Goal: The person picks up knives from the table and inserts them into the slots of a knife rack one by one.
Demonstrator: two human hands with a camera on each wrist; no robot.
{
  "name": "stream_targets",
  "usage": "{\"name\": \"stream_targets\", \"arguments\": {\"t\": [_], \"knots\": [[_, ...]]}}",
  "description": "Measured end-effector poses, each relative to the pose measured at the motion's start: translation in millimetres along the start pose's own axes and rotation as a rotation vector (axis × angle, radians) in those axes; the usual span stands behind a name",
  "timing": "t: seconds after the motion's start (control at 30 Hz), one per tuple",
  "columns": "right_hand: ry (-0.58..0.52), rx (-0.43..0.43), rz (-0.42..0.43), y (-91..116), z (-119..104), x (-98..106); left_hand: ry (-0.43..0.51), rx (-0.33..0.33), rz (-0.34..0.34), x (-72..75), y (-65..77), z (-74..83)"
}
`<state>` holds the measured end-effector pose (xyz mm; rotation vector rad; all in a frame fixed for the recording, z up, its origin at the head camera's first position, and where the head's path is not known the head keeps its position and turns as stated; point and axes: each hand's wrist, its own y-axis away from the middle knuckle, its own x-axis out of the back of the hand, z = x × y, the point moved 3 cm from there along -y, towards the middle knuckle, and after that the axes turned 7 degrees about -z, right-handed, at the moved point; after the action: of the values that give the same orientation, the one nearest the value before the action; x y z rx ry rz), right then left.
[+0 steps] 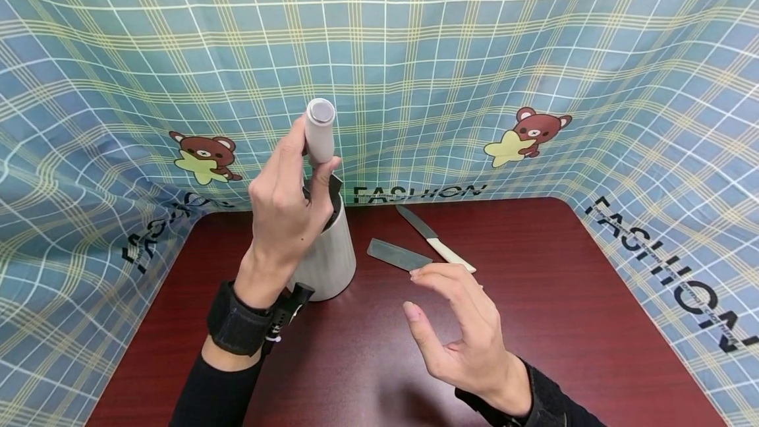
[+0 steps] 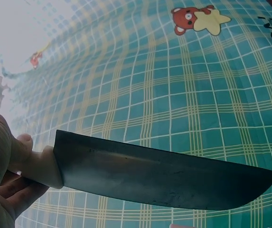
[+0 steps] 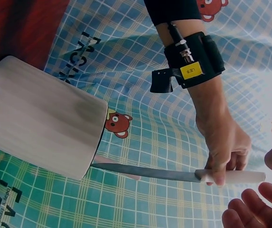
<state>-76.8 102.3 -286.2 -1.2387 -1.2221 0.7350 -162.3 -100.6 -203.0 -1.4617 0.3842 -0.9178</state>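
My left hand grips the pale handle of a chef's knife over a whitish round knife block. The broad dark blade points down, its tip right at the black insert in the block's mouth, as the left wrist view shows. In the head view that hand hides most of the blade and part of the block's opening. My right hand hovers over the table with fingers loosely bent and thumb apart, holding nothing. Its fingertips show near the handle end in the right wrist view.
A white-handled paring knife lies on the dark red table, right of the block. Next to it lies a rectangular cleaver blade, its handle end hidden behind my right hand. Checked cloth hangs behind and at both sides.
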Motion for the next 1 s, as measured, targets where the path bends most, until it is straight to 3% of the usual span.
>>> {"name": "stream_targets", "arguments": {"t": [0.47, 1.0], "knots": [[0.002, -0.004, -0.003, -0.4, -0.6, 1.6, -0.013, 0.009, -0.05, -5.9, 2.4, -9.1], [0.008, -0.018, -0.011, 1.6, -0.9, 5.0, -0.021, 0.065, -0.116, -17.6, 10.4, -27.1]]}}
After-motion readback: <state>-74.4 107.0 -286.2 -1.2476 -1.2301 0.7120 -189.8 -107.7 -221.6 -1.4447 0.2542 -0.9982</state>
